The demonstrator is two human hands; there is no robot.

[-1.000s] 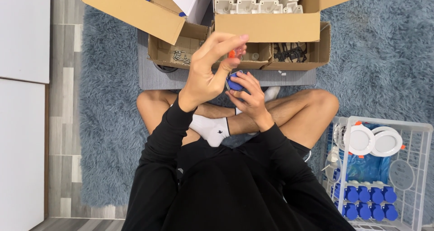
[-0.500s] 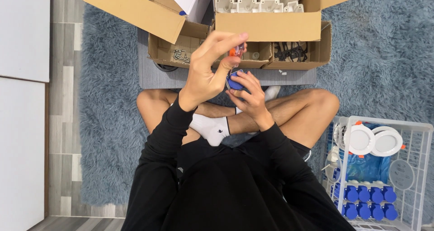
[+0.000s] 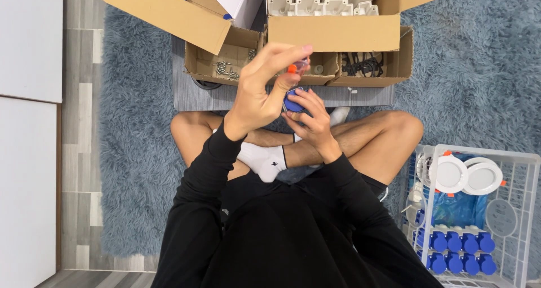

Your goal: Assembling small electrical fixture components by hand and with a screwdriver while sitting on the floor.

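Left hand (image 3: 260,94) gripping probably a screwdriver (image 3: 295,69), right hand (image 3: 311,114) holding blue part (image 3: 293,103)

I sit cross-legged on a shaggy blue-grey rug (image 3: 484,68) that lies over the grey plank floor (image 3: 79,153). Before me on the rug rests a flat grey board (image 3: 197,96) carrying open cardboard boxes (image 3: 332,34); a white wire basket (image 3: 479,209) stands at my right.

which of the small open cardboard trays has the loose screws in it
The left small cardboard tray, beside the left hand; the right tray holds black cables, the middle one is mostly hidden.
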